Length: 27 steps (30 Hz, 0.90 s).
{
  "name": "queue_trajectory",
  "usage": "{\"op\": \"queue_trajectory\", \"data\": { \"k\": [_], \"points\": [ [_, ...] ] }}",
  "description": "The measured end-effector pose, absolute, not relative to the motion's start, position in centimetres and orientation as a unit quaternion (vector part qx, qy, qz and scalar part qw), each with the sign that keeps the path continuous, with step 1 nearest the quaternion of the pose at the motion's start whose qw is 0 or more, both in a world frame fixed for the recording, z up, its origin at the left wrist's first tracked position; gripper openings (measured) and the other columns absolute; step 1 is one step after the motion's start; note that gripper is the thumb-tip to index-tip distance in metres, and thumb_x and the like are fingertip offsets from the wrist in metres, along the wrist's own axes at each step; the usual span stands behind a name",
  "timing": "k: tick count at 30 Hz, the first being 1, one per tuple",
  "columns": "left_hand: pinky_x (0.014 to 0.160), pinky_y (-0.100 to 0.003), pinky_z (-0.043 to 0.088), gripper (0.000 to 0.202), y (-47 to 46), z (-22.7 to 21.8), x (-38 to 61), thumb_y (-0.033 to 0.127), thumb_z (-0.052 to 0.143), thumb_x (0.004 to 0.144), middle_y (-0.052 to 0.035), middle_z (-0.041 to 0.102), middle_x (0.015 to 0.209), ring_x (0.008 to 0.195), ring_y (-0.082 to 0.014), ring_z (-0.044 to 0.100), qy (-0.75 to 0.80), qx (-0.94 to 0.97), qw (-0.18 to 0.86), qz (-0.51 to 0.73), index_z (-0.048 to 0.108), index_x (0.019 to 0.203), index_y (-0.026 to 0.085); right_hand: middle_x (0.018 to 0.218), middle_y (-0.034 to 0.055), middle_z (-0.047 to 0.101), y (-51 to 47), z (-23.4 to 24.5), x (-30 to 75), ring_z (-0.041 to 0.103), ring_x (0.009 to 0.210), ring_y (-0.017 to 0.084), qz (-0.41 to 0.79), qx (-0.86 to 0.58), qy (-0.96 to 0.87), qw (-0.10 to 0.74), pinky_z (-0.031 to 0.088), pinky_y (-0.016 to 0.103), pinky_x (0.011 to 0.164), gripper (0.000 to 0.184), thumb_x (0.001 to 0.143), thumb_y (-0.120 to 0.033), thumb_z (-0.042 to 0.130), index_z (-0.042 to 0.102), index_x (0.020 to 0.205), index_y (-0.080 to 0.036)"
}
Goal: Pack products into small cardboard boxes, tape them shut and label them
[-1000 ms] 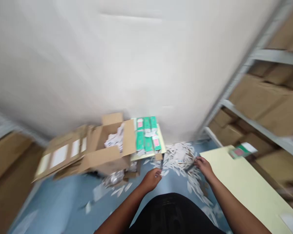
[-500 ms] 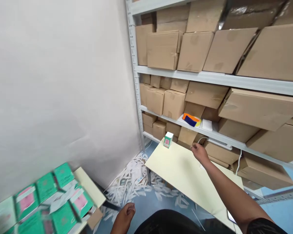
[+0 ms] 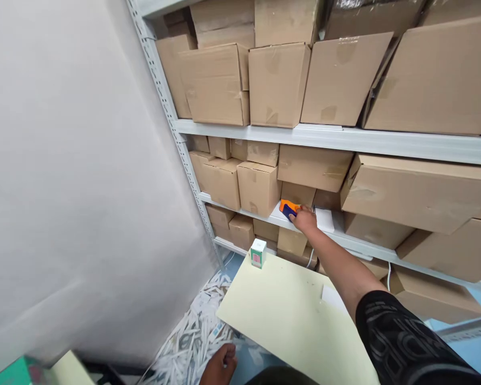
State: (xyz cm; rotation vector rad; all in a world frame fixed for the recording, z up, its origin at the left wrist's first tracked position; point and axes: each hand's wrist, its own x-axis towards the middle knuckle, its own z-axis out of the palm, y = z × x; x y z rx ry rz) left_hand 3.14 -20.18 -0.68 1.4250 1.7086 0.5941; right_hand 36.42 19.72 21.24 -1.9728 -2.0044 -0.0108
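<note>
My right hand (image 3: 305, 219) reaches up to the metal shelf (image 3: 344, 241) and lies over an orange and blue object (image 3: 287, 208) there, its fingers curled onto it. Whether it grips the object I cannot tell. A white flat thing (image 3: 324, 219) lies on the shelf just right of the hand. My left hand (image 3: 221, 364) hangs low near the floor, fingers curled, seemingly pinching something small that I cannot make out. A small green and white box (image 3: 258, 253) stands on the far corner of the pale yellow table (image 3: 288, 315).
Cardboard boxes (image 3: 280, 80) fill the grey metal shelving on several levels. A white wall (image 3: 72, 187) stands at the left. White paper strips (image 3: 192, 342) litter the blue floor under the table. A white cable (image 3: 388, 270) hangs behind the table.
The view has swung right and up from the floor boxes to the shelving. My right hand rose from the table edge to the orange and blue object on the shelf.
</note>
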Motion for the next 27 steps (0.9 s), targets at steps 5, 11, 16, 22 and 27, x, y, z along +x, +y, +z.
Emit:
{"op": "queue_trajectory", "data": {
  "k": [5, 11, 16, 22, 27],
  "points": [
    [0.091, -0.029, 0.049, 0.025, -18.0, -1.8, -0.5, 0.043, 0.051, 0.087, -0.0032, 0.072, 0.097, 0.097, -0.0217, 0.068, 0.651, 0.578, 0.444, 0.210, 0.063, 0.098, 0.024, 0.144, 0.0156, 0.056, 18.5, 20.3, 35.7, 0.047, 0.133, 0.032, -0.038, -0.668, -0.713, 0.212, 0.039, 0.043, 0.108, 0.044, 0.099, -0.043, 0.049, 0.066, 0.129, -0.017],
    [0.095, -0.031, 0.049, 0.028, -13.8, -1.0, -4.2, 0.038, 0.054, 0.082, -0.0056, 0.074, 0.105, 0.103, -0.0234, 0.068, 0.608, 0.624, 0.469, 0.146, 0.066, 0.102, 0.022, 0.146, 0.0145, 0.056, 8.5, 18.2, 36.3, 0.046, 0.136, 0.031, -0.076, -0.649, -0.681, 0.332, 0.036, 0.046, 0.116, 0.046, 0.099, -0.048, 0.048, 0.065, 0.129, -0.017],
    [0.094, -0.031, 0.048, 0.025, -10.8, 0.0, -5.8, 0.035, 0.052, 0.085, -0.0064, 0.074, 0.105, 0.103, -0.0226, 0.068, 0.547, 0.686, 0.471, 0.090, 0.066, 0.101, 0.021, 0.145, 0.0133, 0.057, -3.1, 10.4, 37.1, 0.048, 0.136, 0.032, -0.012, -0.730, -0.626, 0.273, 0.037, 0.048, 0.117, 0.043, 0.099, -0.048, 0.050, 0.068, 0.126, -0.019],
    [0.091, -0.031, 0.048, 0.024, -10.1, -0.7, -4.9, 0.033, 0.053, 0.086, -0.0059, 0.074, 0.103, 0.100, -0.0226, 0.067, 0.514, 0.720, 0.463, 0.054, 0.066, 0.101, 0.020, 0.145, 0.0152, 0.056, -10.3, -0.8, 38.6, 0.050, 0.132, 0.031, 0.091, -0.823, -0.548, 0.121, 0.038, 0.044, 0.113, 0.040, 0.098, -0.038, 0.051, 0.067, 0.126, -0.015],
    [0.090, -0.031, 0.046, 0.022, -11.9, -1.0, -3.0, 0.032, 0.055, 0.084, -0.0050, 0.073, 0.100, 0.099, -0.0227, 0.066, 0.532, 0.711, 0.460, 0.026, 0.065, 0.100, 0.022, 0.145, 0.0147, 0.053, -12.0, -5.5, 40.4, 0.047, 0.134, 0.032, 0.117, -0.844, -0.521, 0.061, 0.038, 0.042, 0.109, 0.038, 0.098, -0.038, 0.051, 0.067, 0.125, -0.017]
  ]
}}
